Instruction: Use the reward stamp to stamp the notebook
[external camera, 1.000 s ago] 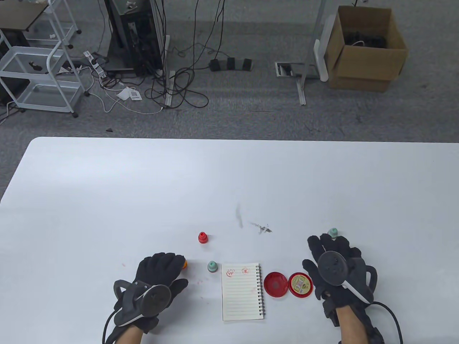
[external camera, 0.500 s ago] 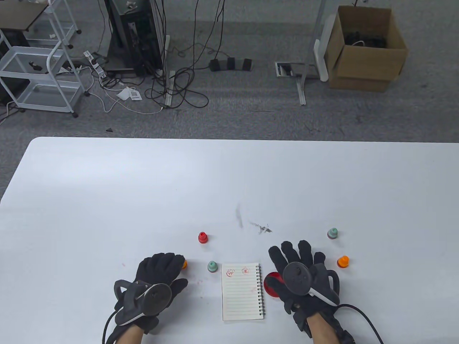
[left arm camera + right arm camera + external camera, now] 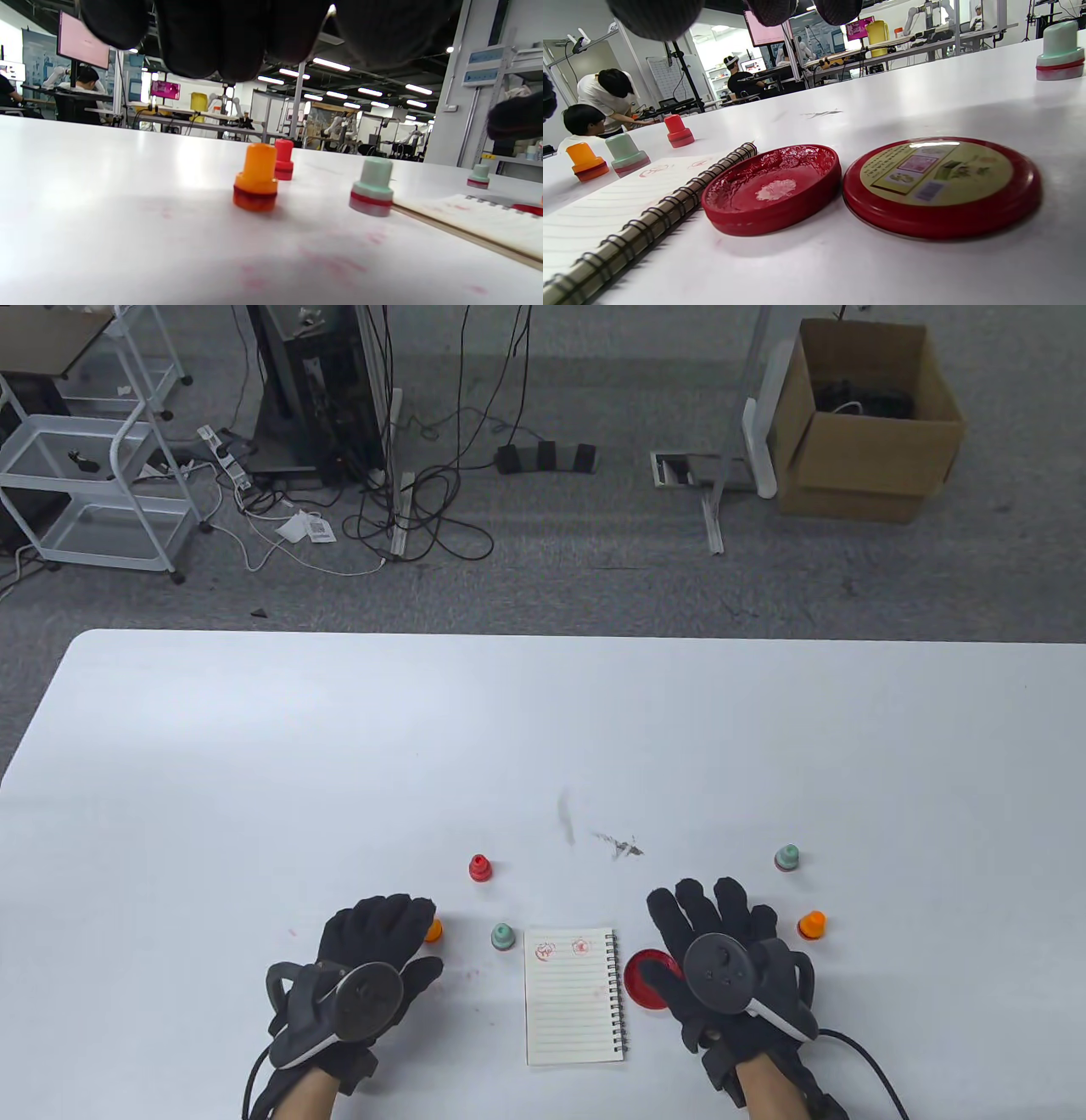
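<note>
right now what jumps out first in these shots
The open red ink pad beside its labelled lid, right of the spiral notebook, which carries two red stamp marks. Small colourful stamps dot the table, and the right hand hovers over the ink pad.

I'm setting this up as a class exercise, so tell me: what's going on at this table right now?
A person in sensor gloves is partway through stamping a notebook, which already carries two red marks near its top. Neither hand holds a stamp. The right hand hovers over the open red ink pad and its lid; the left hand sits just behind an orange stamp. The other stamps stand loose on the table.
</note>
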`<state>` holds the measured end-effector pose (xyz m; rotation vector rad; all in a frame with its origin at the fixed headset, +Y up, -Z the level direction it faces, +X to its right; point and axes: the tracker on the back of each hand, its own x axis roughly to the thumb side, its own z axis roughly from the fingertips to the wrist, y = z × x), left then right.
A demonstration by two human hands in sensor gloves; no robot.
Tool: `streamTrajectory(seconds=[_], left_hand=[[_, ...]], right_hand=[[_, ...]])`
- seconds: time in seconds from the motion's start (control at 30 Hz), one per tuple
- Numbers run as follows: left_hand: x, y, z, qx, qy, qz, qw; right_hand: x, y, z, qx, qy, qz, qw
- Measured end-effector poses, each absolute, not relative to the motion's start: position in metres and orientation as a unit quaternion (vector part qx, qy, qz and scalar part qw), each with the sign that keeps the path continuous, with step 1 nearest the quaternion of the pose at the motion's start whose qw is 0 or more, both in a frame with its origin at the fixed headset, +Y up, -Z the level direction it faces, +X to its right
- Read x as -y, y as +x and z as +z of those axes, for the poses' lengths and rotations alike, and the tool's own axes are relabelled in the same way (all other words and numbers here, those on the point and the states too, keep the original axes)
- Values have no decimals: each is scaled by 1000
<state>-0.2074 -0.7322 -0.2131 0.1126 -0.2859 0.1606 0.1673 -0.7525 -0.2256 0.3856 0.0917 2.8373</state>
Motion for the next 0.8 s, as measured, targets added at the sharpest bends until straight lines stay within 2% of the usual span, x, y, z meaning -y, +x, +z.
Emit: streamTrajectory(seconds=[0.17,0.4,0.57,0.8], left_hand=[[727,-203,-230,129,5,58,990],[747,-193,-254,121,-87,24,988],[763,-189,-265,105,-120,-20,987],[775,-185,-271,98,-129,-31,986]], right_hand=[[753,167,-226,-29,136,980,141],[751,166,-225,-25,138,980,143],[752,165,-226,-28,140,979,145],[752,165,-226,-29,141,979,146]])
